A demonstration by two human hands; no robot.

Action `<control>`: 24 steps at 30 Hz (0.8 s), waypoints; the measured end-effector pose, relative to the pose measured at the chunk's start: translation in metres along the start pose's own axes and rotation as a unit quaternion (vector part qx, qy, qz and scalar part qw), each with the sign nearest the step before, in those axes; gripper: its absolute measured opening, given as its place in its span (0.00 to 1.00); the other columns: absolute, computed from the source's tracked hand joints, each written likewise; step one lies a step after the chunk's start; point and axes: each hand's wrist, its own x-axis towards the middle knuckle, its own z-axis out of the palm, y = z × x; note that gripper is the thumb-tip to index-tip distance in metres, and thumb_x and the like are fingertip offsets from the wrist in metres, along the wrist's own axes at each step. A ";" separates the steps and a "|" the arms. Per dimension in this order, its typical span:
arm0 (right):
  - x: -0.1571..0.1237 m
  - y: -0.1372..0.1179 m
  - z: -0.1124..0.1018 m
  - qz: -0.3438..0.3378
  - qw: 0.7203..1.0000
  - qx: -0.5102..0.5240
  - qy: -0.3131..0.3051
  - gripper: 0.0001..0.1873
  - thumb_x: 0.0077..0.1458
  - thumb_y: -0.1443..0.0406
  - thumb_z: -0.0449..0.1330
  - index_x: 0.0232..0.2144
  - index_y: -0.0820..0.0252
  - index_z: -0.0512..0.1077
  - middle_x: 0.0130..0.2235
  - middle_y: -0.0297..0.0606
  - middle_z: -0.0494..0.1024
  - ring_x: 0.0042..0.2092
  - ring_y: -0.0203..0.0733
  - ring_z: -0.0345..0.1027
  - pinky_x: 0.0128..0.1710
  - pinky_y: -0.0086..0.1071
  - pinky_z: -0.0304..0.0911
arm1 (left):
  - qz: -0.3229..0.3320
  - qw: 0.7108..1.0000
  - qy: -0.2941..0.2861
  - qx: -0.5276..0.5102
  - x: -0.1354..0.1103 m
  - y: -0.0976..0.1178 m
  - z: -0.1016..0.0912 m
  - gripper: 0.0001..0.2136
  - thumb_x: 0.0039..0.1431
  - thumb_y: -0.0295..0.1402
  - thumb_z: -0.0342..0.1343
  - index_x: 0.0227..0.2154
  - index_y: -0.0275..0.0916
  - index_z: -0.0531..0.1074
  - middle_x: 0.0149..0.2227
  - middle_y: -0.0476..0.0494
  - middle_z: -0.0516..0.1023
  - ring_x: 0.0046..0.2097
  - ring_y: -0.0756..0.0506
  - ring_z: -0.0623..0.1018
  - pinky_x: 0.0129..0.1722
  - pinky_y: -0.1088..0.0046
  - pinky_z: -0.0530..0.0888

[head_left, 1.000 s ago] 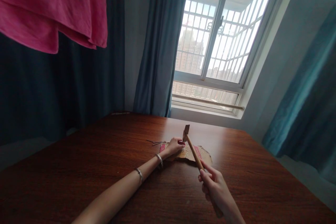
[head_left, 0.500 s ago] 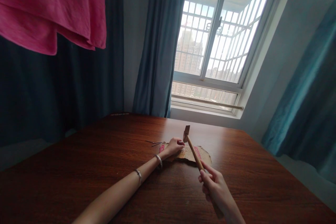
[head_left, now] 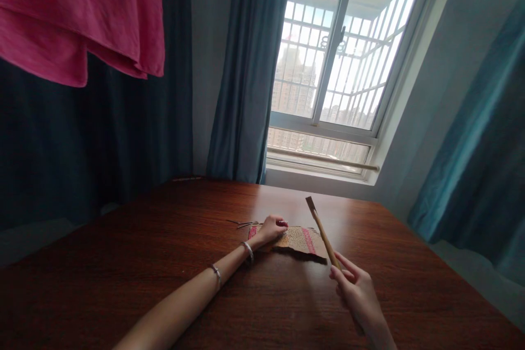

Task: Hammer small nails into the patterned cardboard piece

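My right hand (head_left: 359,290) is wrapped around the wooden handle of a hammer (head_left: 326,240); the dark head points up and away, in the air to the right of a piece of cardboard (head_left: 314,241). That cardboard is tan with pink bands, a speckled middle and a ragged near edge. Over its left part rests my left hand (head_left: 271,228), fingers closed in a pinch. What the fingertips hold, if anything, is too small to tell. Just left of this hand lie a few thin dark rods (head_left: 243,224). Two bracelets circle the left forearm.
The brown wooden table (head_left: 164,273) carries all of this. Behind it are blue curtains (head_left: 241,76) and a barred window (head_left: 328,65). A pink cloth (head_left: 82,16) hangs at the upper left. A thin strip (head_left: 186,179) lies at the table's far left edge.
My right hand has moved right with the hammer, and the hammer's head has swung right, off the left hand. The left hand stays in place.
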 end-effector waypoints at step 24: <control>0.017 0.043 -0.064 0.013 0.860 -0.494 0.127 0.23 0.51 0.60 0.48 0.47 0.57 0.69 0.38 0.44 0.78 0.40 0.49 0.72 0.34 0.33 0.62 | 0.002 1.000 -0.003 -0.023 0.001 -0.003 0.002 0.10 0.43 0.33 0.54 0.27 0.33 0.75 0.29 0.43 0.78 0.33 0.46 0.75 0.33 0.75 0.69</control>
